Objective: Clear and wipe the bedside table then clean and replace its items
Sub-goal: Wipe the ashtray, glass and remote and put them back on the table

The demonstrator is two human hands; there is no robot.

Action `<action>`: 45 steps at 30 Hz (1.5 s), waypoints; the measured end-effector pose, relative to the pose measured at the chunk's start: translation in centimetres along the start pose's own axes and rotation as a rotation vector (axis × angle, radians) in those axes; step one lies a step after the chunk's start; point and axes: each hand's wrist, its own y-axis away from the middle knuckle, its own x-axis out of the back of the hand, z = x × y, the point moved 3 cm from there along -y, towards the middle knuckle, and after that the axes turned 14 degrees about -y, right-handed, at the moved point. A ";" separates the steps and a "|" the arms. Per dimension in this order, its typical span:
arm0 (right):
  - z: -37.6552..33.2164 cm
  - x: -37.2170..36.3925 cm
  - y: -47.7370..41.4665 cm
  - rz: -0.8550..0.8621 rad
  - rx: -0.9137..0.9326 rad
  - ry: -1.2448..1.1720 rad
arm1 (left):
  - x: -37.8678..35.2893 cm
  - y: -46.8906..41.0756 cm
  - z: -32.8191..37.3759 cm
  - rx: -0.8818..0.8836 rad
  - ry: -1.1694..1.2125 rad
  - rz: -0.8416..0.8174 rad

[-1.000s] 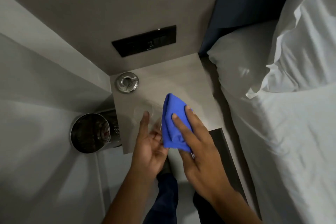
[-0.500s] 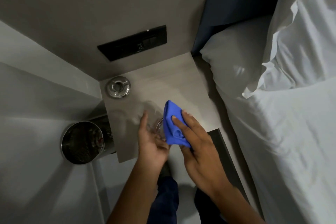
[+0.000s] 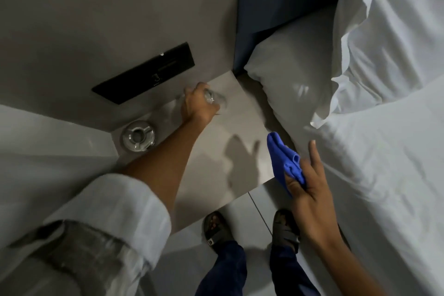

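Note:
My left hand (image 3: 197,108) reaches far over the grey bedside table (image 3: 216,170) and grips a clear drinking glass (image 3: 215,98) near the table's back edge, close to the wall. Whether the glass touches the tabletop I cannot tell. A glass ashtray (image 3: 137,136) sits at the table's back left corner. My right hand (image 3: 306,180) hovers by the table's right edge next to the bed, holding a bunched blue cloth (image 3: 284,158) between thumb and fingers.
A black switch panel (image 3: 144,73) is set in the wall behind the table. White pillows (image 3: 290,84) and the bed (image 3: 372,163) press against the table's right side. My sandalled feet (image 3: 217,226) stand on the tiled floor below the table's front edge.
My left hand has carried the glass from the table's front to its back by the wall. My right hand with the cloth has pulled away to the right. The bin has left the view.

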 end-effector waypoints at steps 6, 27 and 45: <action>1.1 2.0 0.2 0.036 -0.014 -0.035 | -1.7 -2.9 2.8 -0.148 -0.159 0.101; 2.1 18.8 2.8 0.501 -0.012 -0.489 | -8.7 28.1 14.3 -0.288 0.425 -0.168; 6.1 37.6 5.1 0.669 0.118 0.084 | -20.8 38.8 34.0 -0.432 0.138 -0.340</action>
